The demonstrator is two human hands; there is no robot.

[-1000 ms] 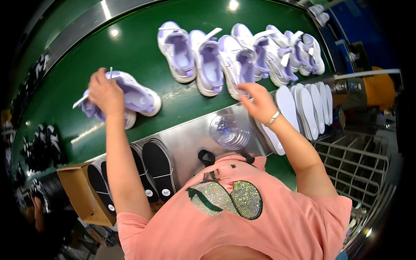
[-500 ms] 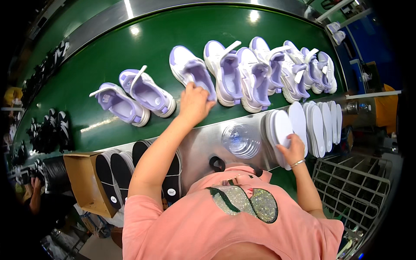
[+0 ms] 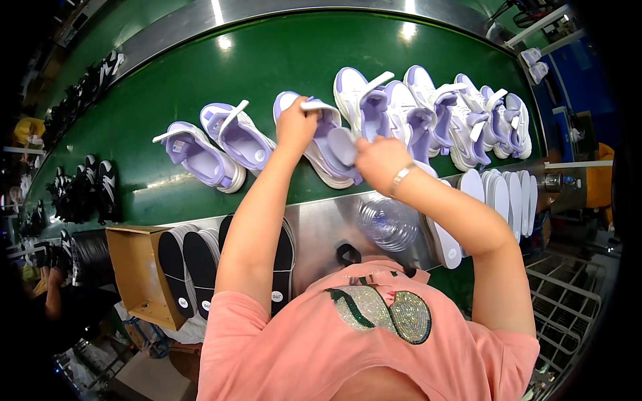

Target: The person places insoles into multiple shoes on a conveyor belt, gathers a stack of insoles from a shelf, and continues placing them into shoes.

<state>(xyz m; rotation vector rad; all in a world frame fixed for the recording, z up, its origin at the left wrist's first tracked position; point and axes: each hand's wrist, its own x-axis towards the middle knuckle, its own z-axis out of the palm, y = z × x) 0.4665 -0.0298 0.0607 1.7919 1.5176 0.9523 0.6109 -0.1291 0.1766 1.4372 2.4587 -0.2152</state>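
Head view shows, at two o'clock, the right hand [image 3: 382,162] apparently pinching a blurred pale insole [image 3: 342,146] over the white-and-lavender shoe [image 3: 319,155] at twelve o'clock, whose tongue [image 3: 322,107] the left hand's [image 3: 296,125] fingers grasp farther out, toward eleven.

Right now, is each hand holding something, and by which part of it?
The left hand holds a white-and-lilac shoe by its upper, near the tongue; the right hand holds a pale insole by one end, mostly hidden.
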